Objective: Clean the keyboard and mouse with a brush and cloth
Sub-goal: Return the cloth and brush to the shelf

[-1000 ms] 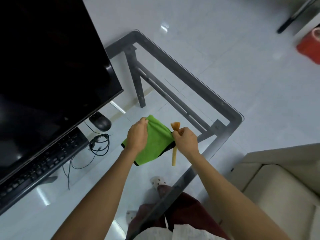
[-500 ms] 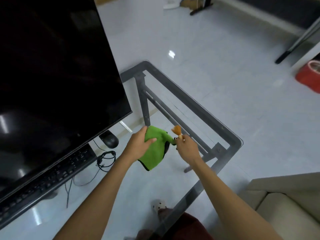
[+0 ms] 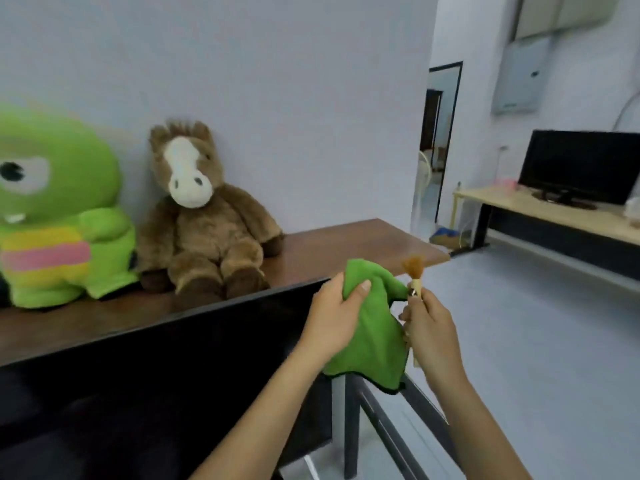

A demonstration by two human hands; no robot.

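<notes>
Our left hand (image 3: 334,318) bunches the soft, light cloth (image 3: 374,334) by its top fold, while at three o'clock our right hand (image 3: 429,336) pinches the stiff, slim brush (image 3: 414,277) mid-handle, bristles up.

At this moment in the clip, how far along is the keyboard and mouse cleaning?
Nothing in view shows any cleaning done; keyboard and mouse are out of view. In hand: the left hand grips the green microfibre cloth, and the right hand holds the wooden-handled brush with tan bristles, both raised in front of the black monitor. Left, judging by this: brushing and wiping both devices.
</notes>
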